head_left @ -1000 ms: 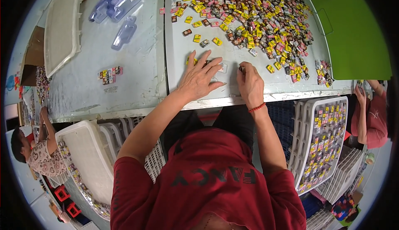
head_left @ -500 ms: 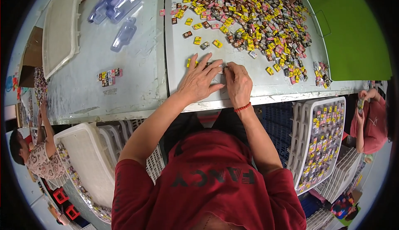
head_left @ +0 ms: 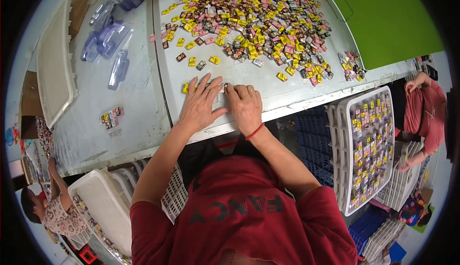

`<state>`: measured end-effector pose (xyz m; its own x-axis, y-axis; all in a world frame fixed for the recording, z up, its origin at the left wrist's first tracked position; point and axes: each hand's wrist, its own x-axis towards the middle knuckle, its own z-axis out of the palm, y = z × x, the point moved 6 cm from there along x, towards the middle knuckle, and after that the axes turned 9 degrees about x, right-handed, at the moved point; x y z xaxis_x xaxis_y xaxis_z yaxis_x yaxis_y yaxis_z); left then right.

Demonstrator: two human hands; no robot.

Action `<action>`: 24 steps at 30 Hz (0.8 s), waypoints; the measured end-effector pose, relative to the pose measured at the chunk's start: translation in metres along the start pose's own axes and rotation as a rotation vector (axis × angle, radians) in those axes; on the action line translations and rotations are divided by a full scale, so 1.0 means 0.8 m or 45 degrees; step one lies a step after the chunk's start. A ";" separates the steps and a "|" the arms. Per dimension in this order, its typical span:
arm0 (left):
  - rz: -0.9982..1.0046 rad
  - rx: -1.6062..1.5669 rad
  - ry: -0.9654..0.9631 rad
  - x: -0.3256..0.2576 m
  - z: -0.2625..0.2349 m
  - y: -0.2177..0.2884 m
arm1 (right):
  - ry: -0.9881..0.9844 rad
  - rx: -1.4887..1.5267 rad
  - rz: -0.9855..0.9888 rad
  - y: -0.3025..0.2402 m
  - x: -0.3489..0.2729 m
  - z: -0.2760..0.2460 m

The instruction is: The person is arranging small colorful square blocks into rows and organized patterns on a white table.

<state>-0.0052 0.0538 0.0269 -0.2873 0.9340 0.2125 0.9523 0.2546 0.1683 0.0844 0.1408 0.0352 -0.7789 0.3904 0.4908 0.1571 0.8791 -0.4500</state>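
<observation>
A short row of small packet-like pieces lies under my hands near the table's front edge. My left hand [head_left: 200, 106] is laid over it palm down, fingers spread. A yellow piece [head_left: 186, 88] shows at its left side. Between the hands, a whitish piece [head_left: 222, 88] peeks out, partly covered. At the row's right end my right hand [head_left: 245, 103], with a red bead bracelet at the wrist, has its fingers bent and pressed together. Whatever lies under those fingertips is hidden. Beyond both hands spreads a large heap of yellow, pink, black and brown pieces [head_left: 258, 20].
Clear plastic moulded trays [head_left: 106, 40] and a small block of pieces [head_left: 112, 117] lie at left. A green board [head_left: 383, 20] is at far right. Stacked white crates [head_left: 347, 155] stand below the table's right edge. Other people work at both sides.
The view has turned, so the table and heap sit further left. My right fingers have gone from a pinch at the row's end to a bent, pressed-down pose. My left hand stays spread.
</observation>
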 end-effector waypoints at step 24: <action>-0.623 -0.471 0.520 -0.061 -0.032 -0.098 | -0.021 0.061 -0.068 0.013 0.014 -0.014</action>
<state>-0.0685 -0.0184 0.0278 -0.7546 0.5488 0.3597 0.6292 0.4497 0.6339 0.0840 0.1576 0.0445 -0.7955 0.3385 0.5026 0.0860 0.8841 -0.4592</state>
